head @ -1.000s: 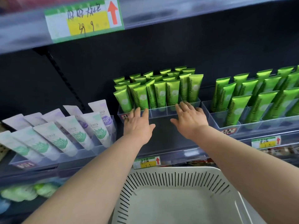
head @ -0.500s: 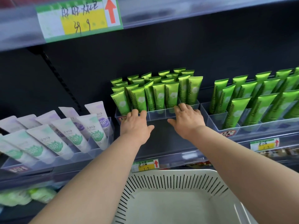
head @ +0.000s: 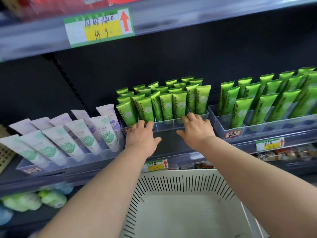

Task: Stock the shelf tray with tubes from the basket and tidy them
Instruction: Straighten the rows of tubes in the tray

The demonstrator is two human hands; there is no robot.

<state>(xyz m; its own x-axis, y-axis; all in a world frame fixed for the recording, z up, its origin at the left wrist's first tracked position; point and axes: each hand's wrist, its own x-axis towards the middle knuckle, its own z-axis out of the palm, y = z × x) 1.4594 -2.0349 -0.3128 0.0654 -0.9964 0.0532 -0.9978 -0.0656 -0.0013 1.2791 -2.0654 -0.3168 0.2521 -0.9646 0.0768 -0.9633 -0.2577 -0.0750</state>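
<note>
Left hand (head: 142, 136) and right hand (head: 197, 133) press the tray (head: 165, 128) front, grips flat and empty; uneven pushing may topple tubes (head: 178, 105).

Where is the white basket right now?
In the head view the white basket is at the bottom middle, lower than the shelf. Right above it, the left hand and right hand touch the tray of green tubes.
</note>
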